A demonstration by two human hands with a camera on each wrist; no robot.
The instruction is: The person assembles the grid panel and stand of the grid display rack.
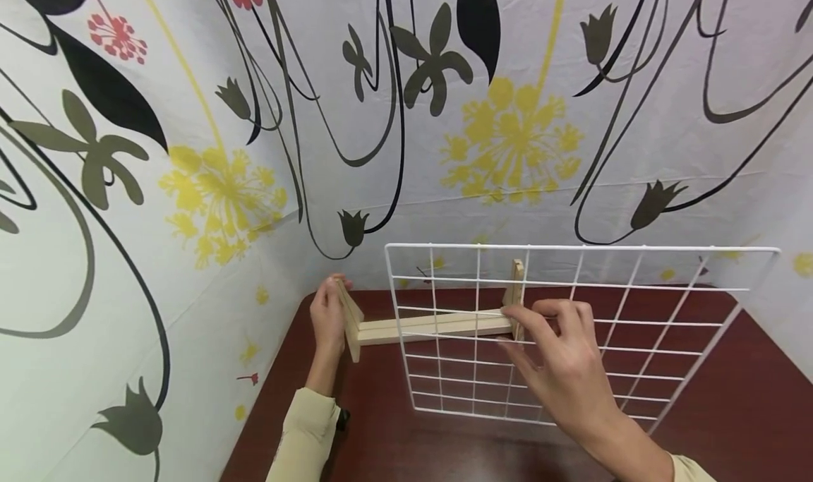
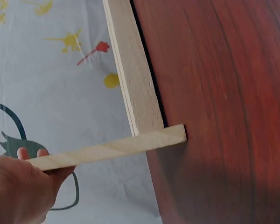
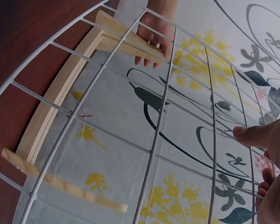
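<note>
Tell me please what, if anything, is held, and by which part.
The left hand grips the wooden stand by its left end piece; the right hand pinches the white wire grid by its inner wires.

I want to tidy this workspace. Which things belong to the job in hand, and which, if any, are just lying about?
Job, apparently:
wooden stand, held by the left hand
white wire grid, held by the right hand

Surroundings rather than loose items:
dark red table
patterned cloth
</note>
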